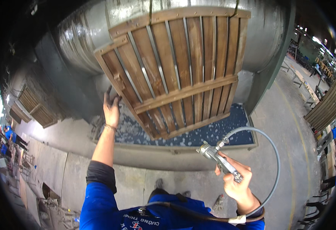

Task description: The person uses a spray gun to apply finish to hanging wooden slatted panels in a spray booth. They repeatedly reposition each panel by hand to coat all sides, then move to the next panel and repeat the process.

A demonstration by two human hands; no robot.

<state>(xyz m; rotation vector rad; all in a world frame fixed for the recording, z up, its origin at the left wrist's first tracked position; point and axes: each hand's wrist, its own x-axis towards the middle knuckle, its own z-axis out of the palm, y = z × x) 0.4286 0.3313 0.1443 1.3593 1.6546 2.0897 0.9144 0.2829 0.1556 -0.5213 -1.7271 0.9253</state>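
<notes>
A brown slatted wooden panel (183,57) hangs tilted in front of me from two dark straps or hooks at its upper rail. Beside its lower left edge is my left hand (111,109), fingers apart and dark-stained at the tips. Whether those fingertips touch the wood I cannot tell. My right hand (239,184) is wrapped round the grip of a metal spray gun (219,159), below and to the right of the panel. The gun's nozzle end points up and left. From its fitting a grey hose (276,153) loops down past my right wrist.
Under the panel lies a trough (198,148) of dark liquid with whitish flecks. Behind it curves a shiny metal booth wall (79,42). More slatted panels (41,107) stand at the left, another slatted panel (325,107) at the right. A person in blue (10,135) is far left.
</notes>
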